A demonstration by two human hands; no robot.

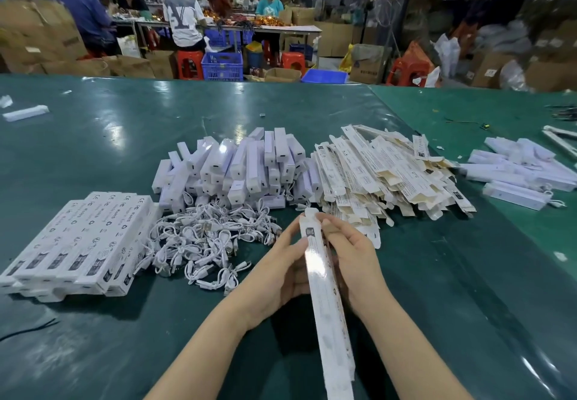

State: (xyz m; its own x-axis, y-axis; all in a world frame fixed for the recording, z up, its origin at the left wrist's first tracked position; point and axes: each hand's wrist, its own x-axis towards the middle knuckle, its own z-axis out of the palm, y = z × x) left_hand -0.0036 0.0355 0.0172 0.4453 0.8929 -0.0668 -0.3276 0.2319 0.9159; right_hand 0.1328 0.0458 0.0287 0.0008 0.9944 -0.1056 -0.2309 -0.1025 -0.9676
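A long narrow white carton (327, 299) is held lengthwise in front of me, its far end flap sticking up. My left hand (281, 271) grips it from the left, fingers curled round its upper part. On the right side my right hand (352, 259) holds it too, thumb and fingers pinching near the top end. Beyond the hands lie a heap of white bar-shaped devices (243, 168), a tangle of short white cables (206, 243) and a pile of flat unfolded cartons (384, 175).
Closed white cartons (81, 243) are stacked in rows at the left on the green table (125, 137). More white pieces (524, 168) lie at the right. Behind the table, people sit at a bench among cardboard boxes, blue crates and red stools.
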